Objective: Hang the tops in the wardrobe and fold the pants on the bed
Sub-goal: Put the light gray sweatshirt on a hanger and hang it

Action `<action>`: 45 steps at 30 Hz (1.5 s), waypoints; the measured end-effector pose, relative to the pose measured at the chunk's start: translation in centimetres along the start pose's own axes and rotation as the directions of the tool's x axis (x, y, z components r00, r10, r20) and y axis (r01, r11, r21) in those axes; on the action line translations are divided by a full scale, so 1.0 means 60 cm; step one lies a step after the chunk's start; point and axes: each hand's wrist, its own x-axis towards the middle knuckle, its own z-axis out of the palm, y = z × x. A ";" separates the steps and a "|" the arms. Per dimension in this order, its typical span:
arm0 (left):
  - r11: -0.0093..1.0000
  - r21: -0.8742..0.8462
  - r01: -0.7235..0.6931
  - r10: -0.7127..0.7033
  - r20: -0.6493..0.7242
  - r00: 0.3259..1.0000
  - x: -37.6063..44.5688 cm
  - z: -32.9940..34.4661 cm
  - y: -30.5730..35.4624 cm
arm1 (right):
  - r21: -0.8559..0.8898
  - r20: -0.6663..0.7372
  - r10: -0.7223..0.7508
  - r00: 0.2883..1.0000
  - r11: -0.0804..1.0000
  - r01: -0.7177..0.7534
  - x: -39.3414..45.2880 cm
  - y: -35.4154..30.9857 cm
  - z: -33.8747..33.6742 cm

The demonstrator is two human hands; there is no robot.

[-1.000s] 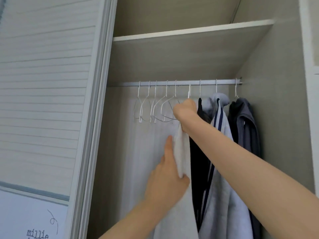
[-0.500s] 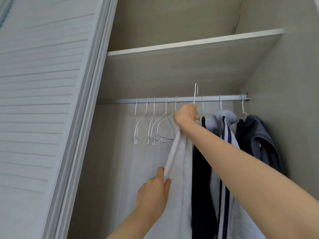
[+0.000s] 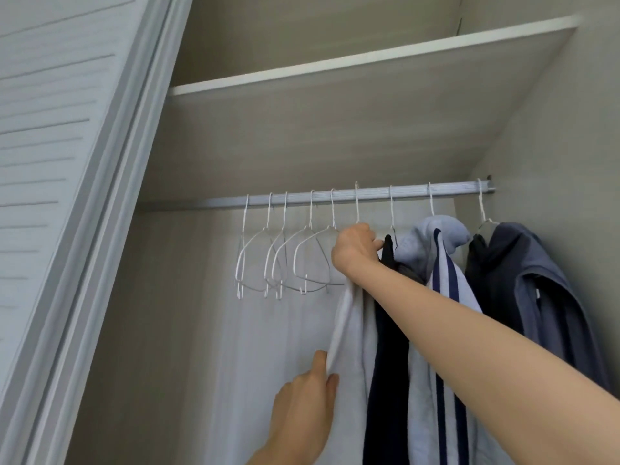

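Wardrobe (image 3: 302,156) interior, pale and wood-grained, with a metal rail (image 3: 335,198) running under a shelf (image 3: 369,58); four bare wire hangers (image 3: 285,260) hang toward its left end. Right hand (image 3: 355,246) is up just below the rail, its grip curled round the top of a white top (image 3: 352,347) whose hook sits over the rail, while the left hand (image 3: 307,394), well below the rail, pinches that top's left edge. Toward the rail's right end hang a black garment (image 3: 385,364), a grey striped top (image 3: 436,256) and a dark blue hoodie (image 3: 523,270).
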 end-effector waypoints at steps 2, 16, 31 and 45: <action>1.000 0.020 -0.023 0.022 0.025 0.999 -0.012 0.015 -0.007 | -0.271 -0.028 -0.133 0.991 0.955 0.121 -0.023 0.014 0.013; 0.964 -0.262 -0.051 0.080 0.102 0.992 -0.152 0.015 -0.037 | -0.610 0.011 -0.490 0.872 0.688 0.394 -0.167 0.076 0.059; 0.874 -0.422 0.240 -0.239 0.057 0.969 -0.360 -0.143 -0.053 | 0.021 -0.041 -0.622 0.782 0.782 0.623 -0.513 0.096 0.014; 0.658 -0.061 0.750 -0.737 -0.254 0.626 -0.849 -0.380 0.127 | 0.777 0.067 -0.874 0.482 0.348 0.524 -0.937 0.121 -0.023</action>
